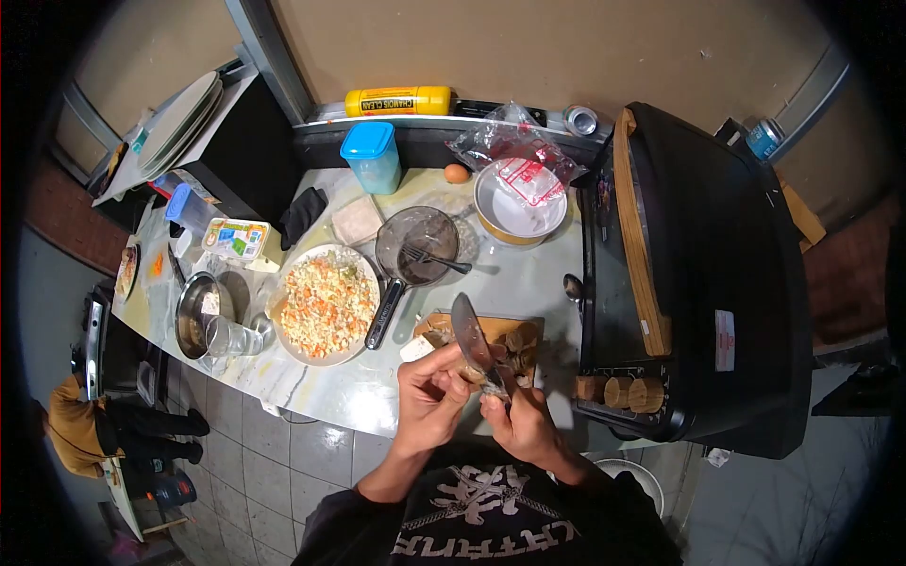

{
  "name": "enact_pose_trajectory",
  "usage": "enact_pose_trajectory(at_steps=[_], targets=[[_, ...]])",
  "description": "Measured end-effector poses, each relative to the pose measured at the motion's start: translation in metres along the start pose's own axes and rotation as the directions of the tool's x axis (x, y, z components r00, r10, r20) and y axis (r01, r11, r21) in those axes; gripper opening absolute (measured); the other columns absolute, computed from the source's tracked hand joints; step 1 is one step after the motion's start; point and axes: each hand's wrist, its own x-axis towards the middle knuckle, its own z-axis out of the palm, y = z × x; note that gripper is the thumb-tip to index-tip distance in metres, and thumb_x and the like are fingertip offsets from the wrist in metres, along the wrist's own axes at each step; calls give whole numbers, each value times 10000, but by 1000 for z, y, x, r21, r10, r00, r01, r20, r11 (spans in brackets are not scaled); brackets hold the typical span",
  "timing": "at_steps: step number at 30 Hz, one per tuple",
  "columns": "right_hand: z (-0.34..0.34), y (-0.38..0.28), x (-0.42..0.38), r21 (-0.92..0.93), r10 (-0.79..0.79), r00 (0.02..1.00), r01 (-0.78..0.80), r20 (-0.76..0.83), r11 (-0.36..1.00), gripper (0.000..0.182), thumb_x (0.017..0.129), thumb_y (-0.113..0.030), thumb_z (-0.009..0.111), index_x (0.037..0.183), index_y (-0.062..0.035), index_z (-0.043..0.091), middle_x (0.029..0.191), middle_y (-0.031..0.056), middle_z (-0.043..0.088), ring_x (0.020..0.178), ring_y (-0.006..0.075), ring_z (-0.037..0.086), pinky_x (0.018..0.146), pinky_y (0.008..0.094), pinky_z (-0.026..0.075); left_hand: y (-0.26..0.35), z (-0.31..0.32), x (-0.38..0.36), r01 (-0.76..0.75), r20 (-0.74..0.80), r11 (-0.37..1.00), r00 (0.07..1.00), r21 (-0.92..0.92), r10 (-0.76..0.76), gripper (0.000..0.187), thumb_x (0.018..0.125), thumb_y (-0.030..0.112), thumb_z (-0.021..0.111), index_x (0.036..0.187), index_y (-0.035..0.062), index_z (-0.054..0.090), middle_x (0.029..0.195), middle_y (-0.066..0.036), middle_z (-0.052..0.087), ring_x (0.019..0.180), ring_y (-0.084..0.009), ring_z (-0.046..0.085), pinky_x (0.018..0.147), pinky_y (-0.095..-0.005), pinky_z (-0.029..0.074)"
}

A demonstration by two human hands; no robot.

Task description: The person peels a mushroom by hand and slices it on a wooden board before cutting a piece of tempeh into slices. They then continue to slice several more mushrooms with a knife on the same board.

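Note:
My right hand (517, 426) is closed around the handle of a knife (467, 325), whose broad blade tilts up and to the left. Close beside it, my left hand (429, 401) is closed with thumb and fingers at the blade's lower part. A small pale piece seems to be between its fingertips, but I cannot make out what it is. Just beyond both hands lies a wooden cutting board (495, 326), partly hidden by them. Brownish pieces (521, 341) are piled on its right, and a white block (415, 348) sits at its left edge.
Left of the board are a plate of chopped food (328, 304), a pan with a fork (415, 247) and a metal bowl (196, 316). Behind stand a white pot (519, 222), an egg (457, 174) and a blue-lidded container (370, 156). A black oven (727, 274) borders the right. Another person (80, 429) is far left.

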Motion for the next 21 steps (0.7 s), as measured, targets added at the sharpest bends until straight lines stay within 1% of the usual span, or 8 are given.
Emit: enact_pose_trajectory(at_steps=[3,5,6,10,13,15,19,21], targets=[[-1,1,-4,-54,52,996,-48,67,997,173,871,-99,542,976,35,507,801,225,572,727,404,577,627,450,444,-8,1,-6,-34,-111,998,993,-55,27,483,858,260,637,1195,-65,519,1013,-171,622,931,-231,604,840,-384,476],[-5,-1,0,-54,58,993,-53,101,997,182,873,-101,541,980,39,498,794,224,573,720,401,581,617,450,444,-2,-7,-2,-71,-46,995,996,74,74,308,876,74,609,1134,-88,570,968,-127,659,864,-124,596,766,-256,486],[-8,-3,2,-50,68,989,-62,129,997,191,874,-103,540,985,44,489,787,223,575,712,399,585,607,450,443,5,-10,1,-72,-48,995,996,73,76,308,876,74,609,1134,-88,570,968,-127,659,864,-124,596,766,-256,486],[-12,-10,6,-120,-12,993,26,114,992,186,879,-106,536,970,45,478,712,207,570,653,391,585,570,446,441,40,-14,15,-4,99,936,995,352,-33,238,848,-14,605,1077,-78,612,914,-123,671,842,-111,592,752,-243,487],[-13,-5,3,-147,81,980,-55,181,988,235,884,-99,509,1064,51,492,689,194,573,643,395,583,558,408,452,52,-15,22,32,120,877,987,479,-102,241,827,-36,615,1067,-59,625,909,-126,673,841,-102,590,743,-223,479],[-11,-1,2,-160,57,987,-33,149,987,149,892,-96,499,953,39,485,650,169,560,589,357,582,526,399,438,54,-19,25,52,169,837,971,544,-171,225,824,-33,619,1047,-57,635,906,-125,674,833,-94,588,730,-218,478],[-8,-3,4,-43,80,993,-76,89,996,150,879,-101,535,900,42,498,622,190,563,578,381,574,522,435,431,39,-19,27,55,228,872,955,486,-187,285,837,18,630,1110,-61,598,988,-139,659,882,-113,589,773,-235,474],[-4,8,-1,22,76,995,-77,61,997,194,877,-91,528,995,62,512,640,196,564,583,383,572,526,427,426,18,-6,24,72,64,989,995,133,-81,527,829,279,674,1171,-94,528,946,-125,655,880,-161,619,811,-297,474]])
